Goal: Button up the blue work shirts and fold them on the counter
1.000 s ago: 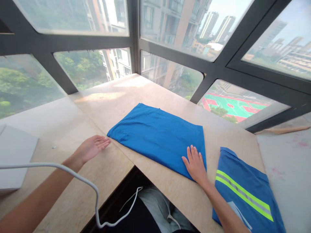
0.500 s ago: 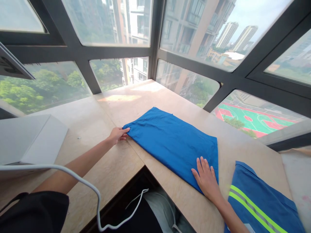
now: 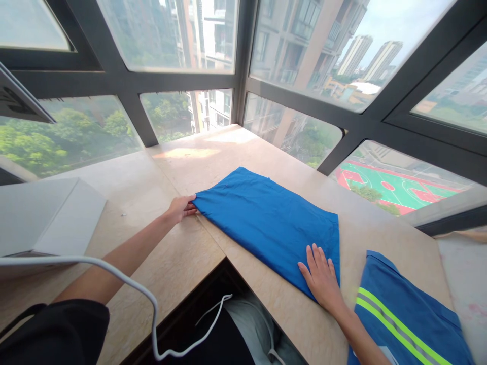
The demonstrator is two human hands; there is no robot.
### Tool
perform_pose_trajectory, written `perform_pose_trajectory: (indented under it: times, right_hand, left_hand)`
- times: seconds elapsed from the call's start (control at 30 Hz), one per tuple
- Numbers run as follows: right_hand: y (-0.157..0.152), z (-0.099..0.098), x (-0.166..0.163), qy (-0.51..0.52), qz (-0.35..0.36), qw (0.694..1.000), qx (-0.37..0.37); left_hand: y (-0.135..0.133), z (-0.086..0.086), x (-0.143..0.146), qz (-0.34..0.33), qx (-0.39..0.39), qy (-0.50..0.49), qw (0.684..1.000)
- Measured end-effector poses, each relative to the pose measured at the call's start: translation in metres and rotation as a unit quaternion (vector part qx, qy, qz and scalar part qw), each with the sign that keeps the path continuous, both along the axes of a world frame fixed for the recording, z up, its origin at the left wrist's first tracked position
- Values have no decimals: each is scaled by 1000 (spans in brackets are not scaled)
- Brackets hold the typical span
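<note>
A folded blue garment (image 3: 262, 218) lies flat on the beige stone counter (image 3: 140, 203). At its left corner my left hand (image 3: 181, 208) pinches the cloth edge between thumb and fingers. My right hand (image 3: 322, 276) rests palm down on the garment's lower right part, fingers stretched out and slightly spread. To the right, partly under my right forearm, lies a second folded blue garment (image 3: 411, 304) with yellow-green and grey reflective stripes.
A white box (image 3: 72, 218) stands on the counter at the left. A white cable (image 3: 125, 279) loops across the lower left, in front of my left arm. The counter has a cut-out with a dark edge (image 3: 205, 284) at the front. Dark-framed windows (image 3: 243, 76) enclose the far sides.
My left hand has shifted slightly left, with the garment's left corner stretched a little in its pinch. My right hand stays flat on the cloth.
</note>
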State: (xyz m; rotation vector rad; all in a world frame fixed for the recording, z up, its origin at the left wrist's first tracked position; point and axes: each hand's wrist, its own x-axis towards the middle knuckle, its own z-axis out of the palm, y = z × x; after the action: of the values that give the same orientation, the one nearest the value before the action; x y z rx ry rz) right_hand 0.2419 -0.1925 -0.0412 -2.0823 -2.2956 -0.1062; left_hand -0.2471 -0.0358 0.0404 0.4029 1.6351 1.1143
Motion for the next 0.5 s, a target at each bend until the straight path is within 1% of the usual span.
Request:
perform_pose_trajectory:
  times: [0.07, 0.13, 0.17, 0.23, 0.3, 0.4, 0.5]
  right_hand:
    - [0, 0, 0, -2, 3, 1000, 3]
    - [0, -1, -1, -4, 8, 1000, 7]
    - [-1, -1, -1, -5, 9, 1000, 9]
    - [-1, -2, 0, -5, 12, 1000, 16]
    - [-1, -4, 1, -5, 14, 1000, 19]
    - [-1, -5, 3, -8, 17, 1000, 16]
    - [-2, -4, 4, -15, 20, 1000, 5]
  left_hand:
    - [0, 5, 3, -12, -18, -48, 999]
    - [-1, 10, 8, -25, -37, -119, 992]
    - [-1, 11, 12, -25, -37, -153, 987]
    - [-1, 10, 21, -10, -14, -194, 981]
    - [2, 4, 34, 16, 25, -195, 980]
    - [10, -12, 50, 75, 65, -168, 981]
    - [16, -27, 55, 143, 83, -132, 977]
